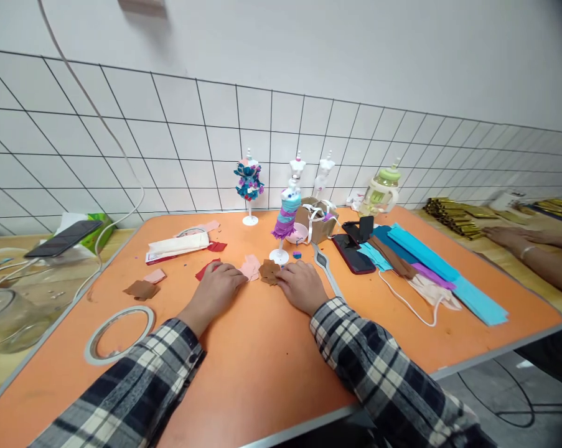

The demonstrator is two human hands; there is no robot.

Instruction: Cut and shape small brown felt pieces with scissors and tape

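My left hand [219,290] lies on the orange table with its fingers stretched out, partly covering a red fabric piece [205,270]. Its fingertips reach the edge of some pale pink fabric pieces [250,266]. Opposite it, my right hand [303,285] rests low, fingers extended, the tips at the edge of a brown scalloped fabric piece [268,272]. Just behind stands a small white dress-form stand [279,256], wrapped in turquoise and purple fabric [286,218]. Neither hand appears to grip anything.
A roll of tape [94,341] lies at left, near brown scraps [141,289]. Grey scissors or a similar tool [325,264], a phone [354,254] and fabric strips [449,274] are at right. Behind stand a decorated dress form [249,180] and a bottle [381,193]. Another person's hands [518,239] rest far right.
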